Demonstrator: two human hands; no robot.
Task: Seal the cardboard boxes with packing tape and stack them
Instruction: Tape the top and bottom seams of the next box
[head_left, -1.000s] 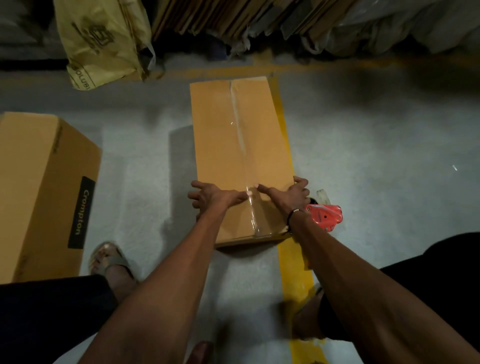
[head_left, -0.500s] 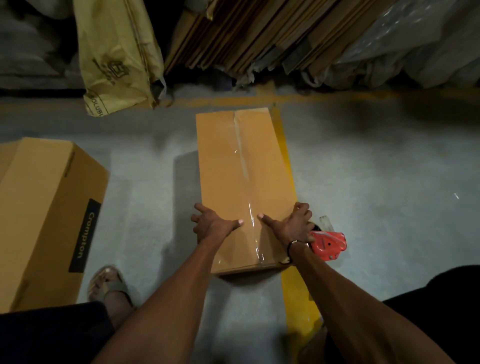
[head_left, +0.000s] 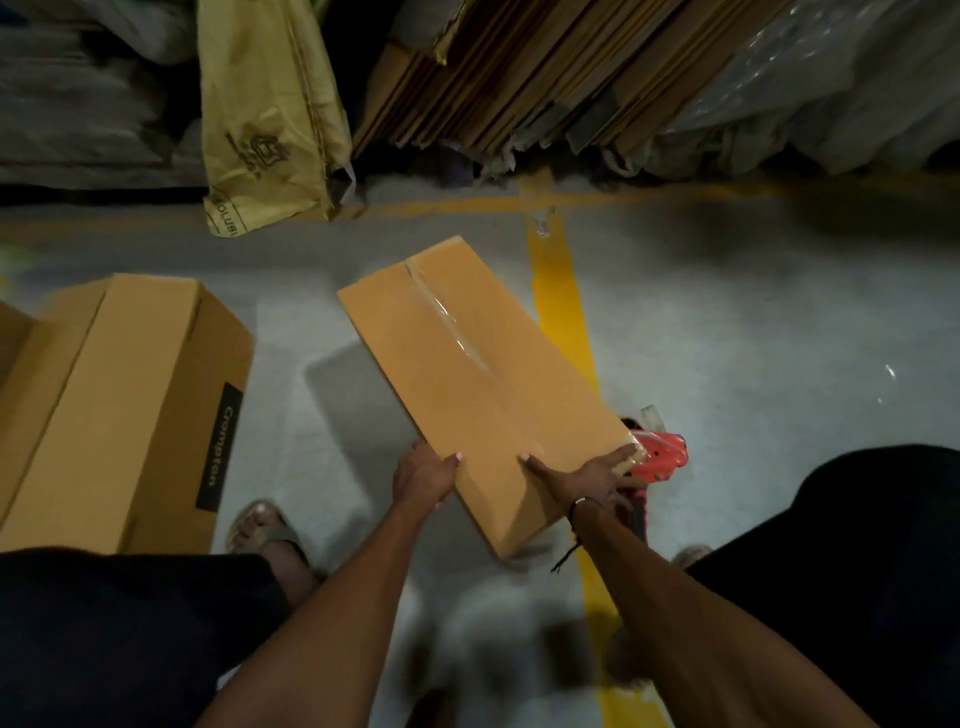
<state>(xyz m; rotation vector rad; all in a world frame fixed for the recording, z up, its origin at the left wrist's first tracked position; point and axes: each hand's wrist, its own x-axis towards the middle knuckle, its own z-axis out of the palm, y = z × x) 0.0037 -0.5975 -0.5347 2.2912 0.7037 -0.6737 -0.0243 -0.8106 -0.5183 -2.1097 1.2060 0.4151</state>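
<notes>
Box (head_left: 483, 384) with clear tape (head_left: 457, 332) along its top seam lies slanted on the floor (head_left: 753, 364), near end at the person. Left hand (head_left: 423, 475) grips the near left corner, fingers curled over the edge; right hand (head_left: 592, 478) lies flat, fingers spread, on the near right corner. Sealing looks done; stacking comes next, probably onto the big box (head_left: 119, 405) at left. This needs a firm two-hand lift.

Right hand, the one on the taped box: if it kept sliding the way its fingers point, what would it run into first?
The right hand points toward the box's near right corner; just past it lies the red tape dispenser, probably first, though depth is unclear.
</notes>
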